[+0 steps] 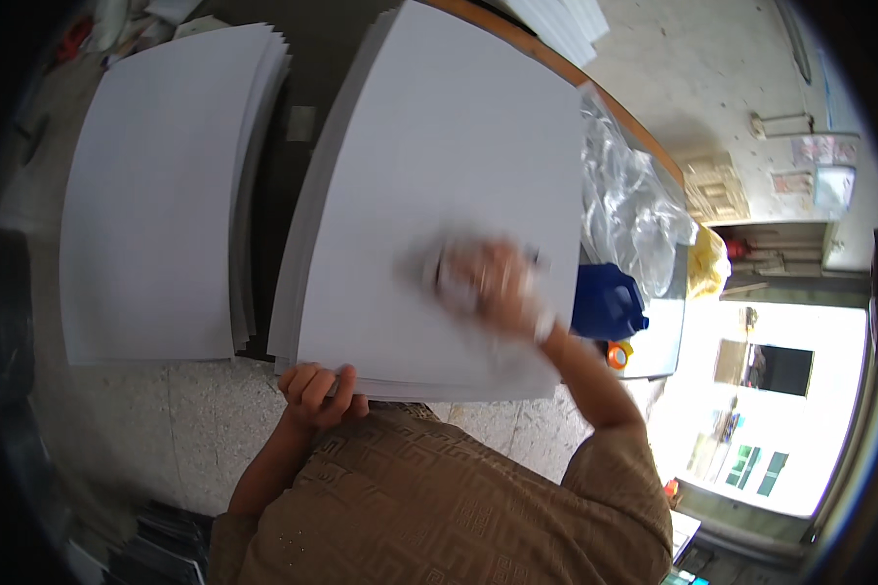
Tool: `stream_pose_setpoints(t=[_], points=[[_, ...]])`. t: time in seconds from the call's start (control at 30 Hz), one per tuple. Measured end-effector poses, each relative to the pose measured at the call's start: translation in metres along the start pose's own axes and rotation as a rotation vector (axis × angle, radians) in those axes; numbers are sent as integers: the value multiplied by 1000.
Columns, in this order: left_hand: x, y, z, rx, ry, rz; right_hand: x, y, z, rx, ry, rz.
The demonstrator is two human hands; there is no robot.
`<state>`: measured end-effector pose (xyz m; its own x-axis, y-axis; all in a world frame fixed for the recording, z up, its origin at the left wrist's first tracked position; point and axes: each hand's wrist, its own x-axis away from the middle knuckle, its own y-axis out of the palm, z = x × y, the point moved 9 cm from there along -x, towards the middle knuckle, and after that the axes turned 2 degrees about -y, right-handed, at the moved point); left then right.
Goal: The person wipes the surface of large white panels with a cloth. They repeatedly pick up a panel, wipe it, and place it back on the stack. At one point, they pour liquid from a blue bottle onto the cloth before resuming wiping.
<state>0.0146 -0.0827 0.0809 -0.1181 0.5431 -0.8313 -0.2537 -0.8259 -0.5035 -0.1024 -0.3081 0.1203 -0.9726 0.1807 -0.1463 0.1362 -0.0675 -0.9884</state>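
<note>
Your left hand (314, 390) is down at the near edge of the big stack of white sheets (449, 195), fingers curled together and pinching that bottom edge, thumb side tucked under the pile. Your right hand (488, 283) is out on top of the same stack, toward its lower right part, and it's a smear of motion blur — it looks closed round something pale and crumpled, maybe a cloth or wad, but I can't tell what it is or how tight the fingers sit. The stack lies straight in front of you, tilted a little, its far corner reaching up the table. To your left sits a second stack of white sheets (156, 195), apart from the first with a dark gap between them. Off to the right of your working pile there's crinkled clear plastic wrap (634, 195), and just below it a blue plastic jug (607, 302), near your right forearm. A small orange cap (618, 354) sits just under the jug. Your patterned tan shirt (439, 507) fills the lower frame.
</note>
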Motion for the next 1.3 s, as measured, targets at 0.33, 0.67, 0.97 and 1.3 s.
stream_pose_setpoints(t=[0.33,0.67,0.97,1.3], points=[[5,5,0,25,28,15,33,-13,-6,-210,199,20],[17,2,2,-12,-61,-3,-118,52,406,255,611,60],[9,-2,0,-46,-47,26,-86,35,296,116,612,69],[4,8,-1,18,26,-14,153,-35,-30,-148,411,16]])
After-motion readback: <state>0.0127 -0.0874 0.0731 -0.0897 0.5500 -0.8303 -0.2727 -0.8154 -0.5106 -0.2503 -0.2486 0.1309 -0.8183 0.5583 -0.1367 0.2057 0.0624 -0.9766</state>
